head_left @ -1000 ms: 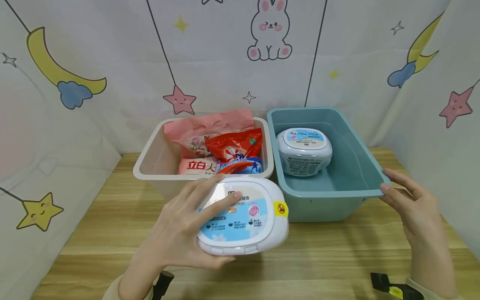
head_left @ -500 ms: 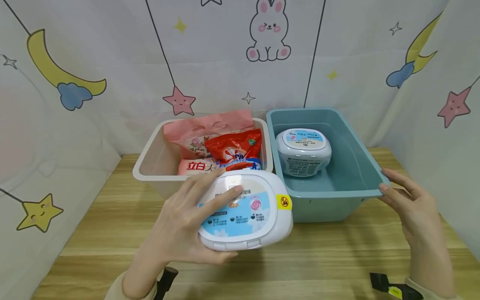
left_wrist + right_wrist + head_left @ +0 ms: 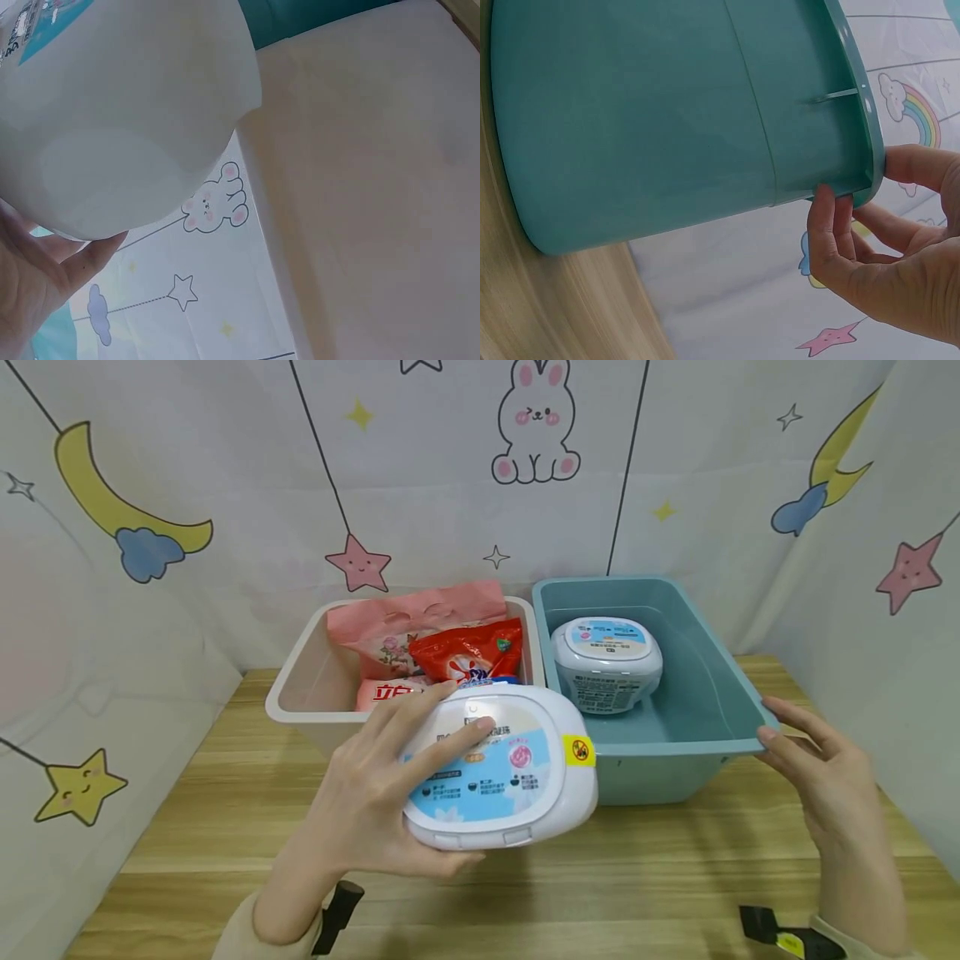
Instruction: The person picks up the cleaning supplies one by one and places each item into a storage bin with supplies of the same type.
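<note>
My left hand grips a white laundry pod tub with a blue label and yellow sticker. The tub is tilted, its lid facing me, in front of the two bins and above the table. In the left wrist view its pale underside fills the upper left, with fingers against it. My right hand pinches the near right corner of the teal bin. The right wrist view shows thumb and fingers on both sides of that rim. A matching tub stands upright inside the teal bin, at its left side.
Left of the teal bin stands a white bin. It holds a pink bag, a red detergent bag and a smaller pink-and-white pack. Both bins rest on a wooden table, with a printed curtain behind.
My left hand has lifted the tub slightly and carried it a little to the right, so it covers more of the white bin's front. My right hand stays on the teal rim.
</note>
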The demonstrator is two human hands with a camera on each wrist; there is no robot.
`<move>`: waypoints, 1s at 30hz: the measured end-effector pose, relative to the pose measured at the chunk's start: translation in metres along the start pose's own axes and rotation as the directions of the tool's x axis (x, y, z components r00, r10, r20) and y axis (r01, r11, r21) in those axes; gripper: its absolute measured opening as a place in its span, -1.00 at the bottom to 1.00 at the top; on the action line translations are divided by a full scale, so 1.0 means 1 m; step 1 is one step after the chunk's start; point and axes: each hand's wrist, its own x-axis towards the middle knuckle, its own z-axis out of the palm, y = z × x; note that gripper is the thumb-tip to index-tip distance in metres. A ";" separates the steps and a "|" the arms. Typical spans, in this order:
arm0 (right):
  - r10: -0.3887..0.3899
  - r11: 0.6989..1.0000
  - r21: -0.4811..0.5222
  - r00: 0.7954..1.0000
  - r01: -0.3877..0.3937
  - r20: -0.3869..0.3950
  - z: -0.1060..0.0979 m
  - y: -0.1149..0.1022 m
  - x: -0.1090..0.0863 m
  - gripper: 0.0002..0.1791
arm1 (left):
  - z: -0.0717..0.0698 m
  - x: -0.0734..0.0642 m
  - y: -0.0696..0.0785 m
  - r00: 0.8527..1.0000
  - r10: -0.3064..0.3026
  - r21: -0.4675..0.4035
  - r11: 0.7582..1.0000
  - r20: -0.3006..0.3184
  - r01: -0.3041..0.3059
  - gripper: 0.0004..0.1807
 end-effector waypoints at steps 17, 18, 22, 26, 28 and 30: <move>-0.004 1.000 -0.023 1.000 0.004 0.000 0.001 -0.001 -0.001 -0.53 | 0.004 0.018 -0.002 0.998 0.021 -0.030 0.999 -0.067 -0.023 -0.14; -0.005 1.000 -0.023 1.000 0.005 0.000 0.001 -0.001 -0.001 -0.53 | 0.004 0.019 -0.002 0.998 0.020 -0.033 0.999 -0.066 -0.022 -0.14; -0.011 1.000 -0.029 1.000 0.011 0.000 0.000 -0.001 -0.002 -0.53 | 0.004 0.022 -0.003 0.997 0.026 -0.035 0.999 -0.067 -0.028 -0.13; -0.014 0.999 -0.029 1.000 0.014 -0.002 0.001 -0.001 -0.001 -0.53 | 0.004 0.024 -0.003 0.999 0.018 -0.033 0.999 -0.051 -0.020 -0.12; -0.013 1.000 -0.025 1.000 0.013 -0.003 0.001 -0.001 -0.001 -0.53 | 0.005 0.025 -0.003 0.999 0.012 -0.036 0.999 -0.039 -0.013 -0.11; -0.013 1.000 -0.027 1.000 0.012 -0.010 0.001 -0.001 -0.001 -0.53 | 0.005 0.027 -0.003 0.999 0.007 -0.041 0.999 -0.031 -0.009 -0.09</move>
